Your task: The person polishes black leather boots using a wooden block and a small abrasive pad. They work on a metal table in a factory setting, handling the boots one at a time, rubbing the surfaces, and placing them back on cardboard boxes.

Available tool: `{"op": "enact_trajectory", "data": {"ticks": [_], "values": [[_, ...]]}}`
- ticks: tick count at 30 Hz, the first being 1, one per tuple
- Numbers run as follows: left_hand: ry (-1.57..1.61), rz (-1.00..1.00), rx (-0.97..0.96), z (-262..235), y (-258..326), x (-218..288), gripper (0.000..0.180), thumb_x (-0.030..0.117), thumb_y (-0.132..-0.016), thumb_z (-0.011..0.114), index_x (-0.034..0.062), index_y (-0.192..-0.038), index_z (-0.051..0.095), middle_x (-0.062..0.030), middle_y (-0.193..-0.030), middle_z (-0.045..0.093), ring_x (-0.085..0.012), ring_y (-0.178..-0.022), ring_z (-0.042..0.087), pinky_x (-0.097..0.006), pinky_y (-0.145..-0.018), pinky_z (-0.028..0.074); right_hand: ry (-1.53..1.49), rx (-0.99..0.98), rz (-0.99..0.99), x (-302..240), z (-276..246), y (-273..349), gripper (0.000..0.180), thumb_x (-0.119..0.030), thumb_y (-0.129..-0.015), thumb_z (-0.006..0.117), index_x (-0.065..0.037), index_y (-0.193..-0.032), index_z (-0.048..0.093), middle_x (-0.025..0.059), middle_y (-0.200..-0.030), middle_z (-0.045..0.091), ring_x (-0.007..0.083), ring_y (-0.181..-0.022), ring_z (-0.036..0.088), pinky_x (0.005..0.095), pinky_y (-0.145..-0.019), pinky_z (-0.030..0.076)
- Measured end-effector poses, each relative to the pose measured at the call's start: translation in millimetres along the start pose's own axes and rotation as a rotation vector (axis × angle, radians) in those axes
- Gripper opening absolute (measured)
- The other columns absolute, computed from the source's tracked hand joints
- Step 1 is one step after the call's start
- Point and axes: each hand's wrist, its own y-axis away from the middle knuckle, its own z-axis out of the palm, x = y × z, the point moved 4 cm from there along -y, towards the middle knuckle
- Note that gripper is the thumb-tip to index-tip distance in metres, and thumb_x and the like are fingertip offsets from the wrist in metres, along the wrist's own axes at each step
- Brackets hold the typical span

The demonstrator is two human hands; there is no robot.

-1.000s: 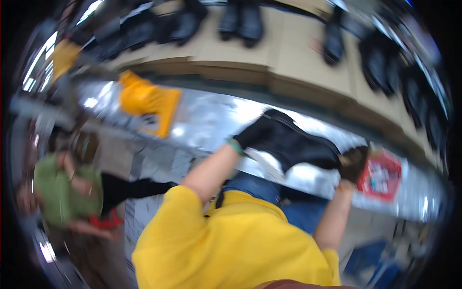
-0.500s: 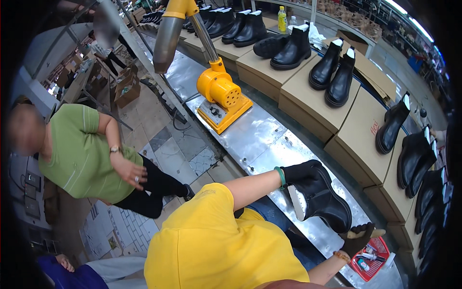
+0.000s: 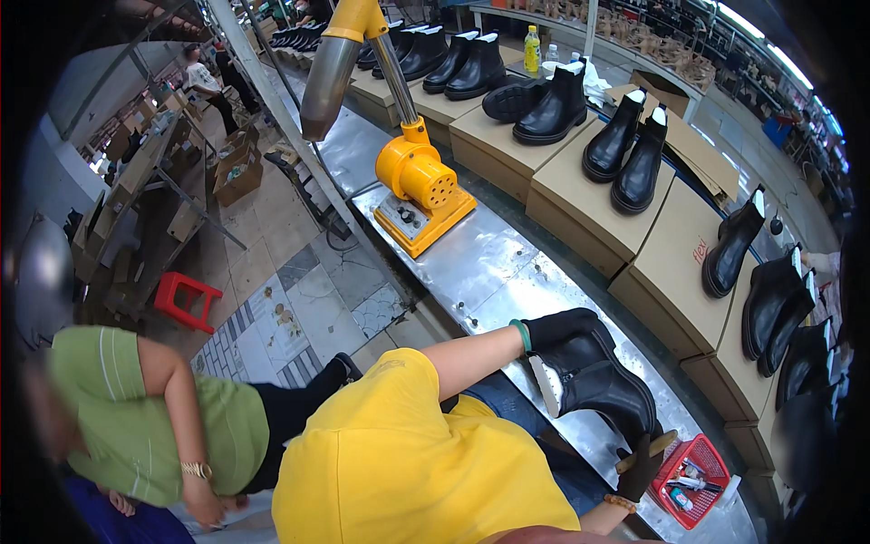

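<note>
the right hand [image 3: 642, 472] slants its light-brown tool [image 3: 660, 444], nearly level half a second ago. the co-worker in green [image 3: 131, 417] is lower in view, forearm now hanging, revealing a red stool [image 3: 188, 301] on the floor.

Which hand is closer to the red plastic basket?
Right. The right hand is just left of the red plastic basket; the left hand is farther away, at the black ankle boot's heel end.
</note>
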Motion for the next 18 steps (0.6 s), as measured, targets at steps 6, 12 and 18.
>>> {"op": "enact_trajectory", "data": {"ticks": [6,12,18], "values": [[0.023,0.041,0.149,-5,0,-15,0.051,0.037,-0.094,0.045,0.0032,-0.131,0.047,-0.0099,-0.128,0.052,-0.0162,-0.111,0.050,-0.029,-0.099,0.037,0.082,-0.048,-0.096,35,-13,-17,0.072,-0.018,-0.082,0.060,0.003,-0.141,0.025,0.0179,-0.138,0.036,0.0275,-0.127,0.039,0.0357,-0.104,0.029],[0.120,-0.027,0.147,-8,4,-16,0.044,0.032,-0.096,0.041,0.0048,-0.129,0.050,-0.0067,-0.122,0.057,-0.0148,-0.106,0.054,-0.029,-0.096,0.041,0.047,-0.028,-0.082,45,-14,-21,0.080,-0.019,-0.080,0.062,0.002,-0.144,0.018,0.0181,-0.146,0.027,0.0268,-0.134,0.029,0.0352,-0.110,0.020],[0.103,-0.026,0.153,-22,-2,-37,0.039,0.029,-0.096,0.040,0.0057,-0.122,0.057,-0.0070,-0.118,0.059,-0.0149,-0.105,0.054,-0.030,-0.095,0.041,0.007,0.003,-0.115,42,-5,-19,0.084,-0.015,-0.078,0.065,0.001,-0.145,0.017,0.0166,-0.146,0.025,0.0265,-0.135,0.027,0.0365,-0.110,0.020]]}}
